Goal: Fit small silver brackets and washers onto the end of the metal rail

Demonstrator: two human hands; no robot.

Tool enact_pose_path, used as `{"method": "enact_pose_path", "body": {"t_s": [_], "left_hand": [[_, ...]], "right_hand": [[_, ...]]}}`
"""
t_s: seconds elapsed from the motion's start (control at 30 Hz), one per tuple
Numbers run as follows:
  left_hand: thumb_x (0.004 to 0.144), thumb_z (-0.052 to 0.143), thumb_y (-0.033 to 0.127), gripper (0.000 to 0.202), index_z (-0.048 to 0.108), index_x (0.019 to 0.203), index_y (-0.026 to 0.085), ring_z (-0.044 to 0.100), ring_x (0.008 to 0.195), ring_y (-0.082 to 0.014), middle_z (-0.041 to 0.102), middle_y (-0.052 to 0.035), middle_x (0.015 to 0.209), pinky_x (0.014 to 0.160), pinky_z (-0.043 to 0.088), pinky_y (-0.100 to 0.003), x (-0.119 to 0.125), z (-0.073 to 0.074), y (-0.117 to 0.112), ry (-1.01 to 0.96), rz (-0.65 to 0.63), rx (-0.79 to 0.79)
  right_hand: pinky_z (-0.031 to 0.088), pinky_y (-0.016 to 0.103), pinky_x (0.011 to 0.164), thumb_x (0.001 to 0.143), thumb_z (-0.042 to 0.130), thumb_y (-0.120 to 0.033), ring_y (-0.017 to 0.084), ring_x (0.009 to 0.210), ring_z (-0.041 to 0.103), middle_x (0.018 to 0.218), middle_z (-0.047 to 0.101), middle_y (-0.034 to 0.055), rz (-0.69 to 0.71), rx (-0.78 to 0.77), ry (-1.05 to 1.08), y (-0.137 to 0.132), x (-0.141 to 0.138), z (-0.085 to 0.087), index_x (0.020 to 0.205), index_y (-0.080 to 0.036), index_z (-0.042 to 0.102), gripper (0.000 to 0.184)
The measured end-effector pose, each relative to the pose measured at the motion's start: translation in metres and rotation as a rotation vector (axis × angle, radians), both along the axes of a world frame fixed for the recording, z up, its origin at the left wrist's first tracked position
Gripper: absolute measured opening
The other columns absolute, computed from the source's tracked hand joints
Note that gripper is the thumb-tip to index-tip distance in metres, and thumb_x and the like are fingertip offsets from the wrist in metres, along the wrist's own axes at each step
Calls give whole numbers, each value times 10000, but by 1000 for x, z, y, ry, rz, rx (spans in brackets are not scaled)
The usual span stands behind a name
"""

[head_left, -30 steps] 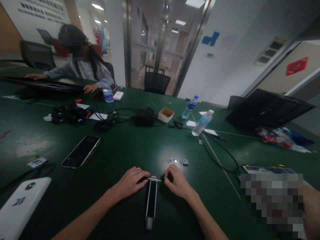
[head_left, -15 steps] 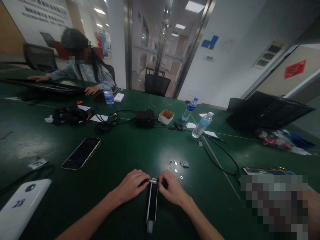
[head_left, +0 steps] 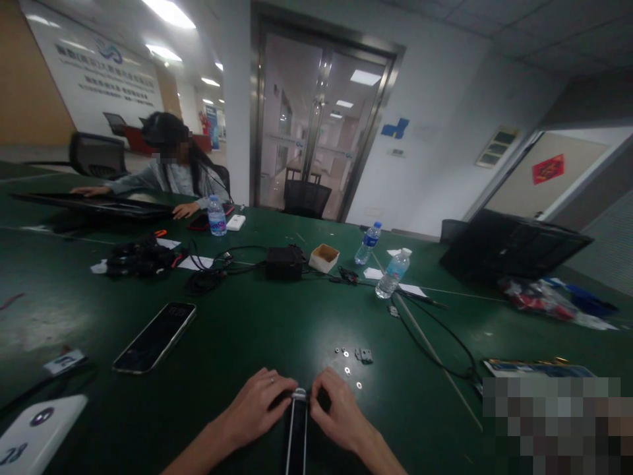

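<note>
A narrow dark bar with silver edges [head_left: 297, 439] lies on the green table, its near end cut off by the bottom of the picture. At its far end sits a rounded silver fitting [head_left: 299, 393]. My left hand [head_left: 258, 406] is closed against this end from the left, thumb and fingertips at the fitting. On the opposite side my right hand [head_left: 337, 408] makes a pinch with thumb and forefinger beside the fitting; whatever is between the fingertips is too small to make out. Beyond the right hand lie several small washers and nuts [head_left: 347, 371] and a small grey hinge-like metal piece [head_left: 366, 357].
A phone [head_left: 155, 336] and a white device marked 28 [head_left: 42, 432] lie on the left. Farther back are a black box [head_left: 284, 262], an open small carton [head_left: 324, 258], cables and water bottles [head_left: 394, 274]. A person [head_left: 173, 161] sits across the table at the left.
The view has tilted upward, so the table and hands appear lower and the bar's near end has left the picture. Both hands keep about the same hold at the fitting.
</note>
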State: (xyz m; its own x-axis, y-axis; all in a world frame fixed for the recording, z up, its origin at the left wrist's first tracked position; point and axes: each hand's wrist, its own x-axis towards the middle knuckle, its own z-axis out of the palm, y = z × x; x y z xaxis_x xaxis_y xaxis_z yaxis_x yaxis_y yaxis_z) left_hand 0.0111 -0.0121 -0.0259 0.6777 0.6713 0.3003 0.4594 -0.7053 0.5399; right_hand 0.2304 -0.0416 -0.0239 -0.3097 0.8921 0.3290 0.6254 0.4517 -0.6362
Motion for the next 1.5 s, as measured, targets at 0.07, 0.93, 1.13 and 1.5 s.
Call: {"method": "enact_pose_path", "body": {"t_s": [0.07, 0.93, 1.13, 1.5], "left_hand": [[892, 544, 177, 230, 595, 1111, 223, 632, 899, -211, 697, -43, 1013, 832, 447, -342, 0, 5, -2, -22, 27, 6], [965, 522, 248, 148, 651, 916, 194, 649, 891, -167, 707, -41, 953, 942, 448, -337, -1, 18, -8, -195, -171, -22], [944, 534, 211, 142, 655, 1018, 196, 642, 889, -179, 709, -39, 953, 878, 466, -317, -9, 11, 4, -94, -76, 11], [961, 527, 246, 155, 669, 995, 194, 631, 853, -177, 709, -35, 919, 836, 438, -318, -15, 4, 14, 43, -74, -3]], "right_hand": [[425, 283, 683, 760, 517, -62, 170, 736, 536, 725, 563, 8, 9, 24, 15, -1, -1, 1, 731, -206, 486, 150], [421, 290, 713, 888, 642, -287, 169, 797, 548, 819, 626, 23, 121, 192, 29, -1, -9, -14, 835, -201, 556, 133], [401, 300, 715, 874, 631, -251, 176, 791, 525, 813, 612, 29, 75, 152, -69, 3, 5, 1, 820, -189, 562, 107], [401, 308, 749, 792, 599, -137, 187, 830, 533, 822, 607, 29, 133, -70, -298, 7, 24, 12, 809, -184, 590, 51]]}}
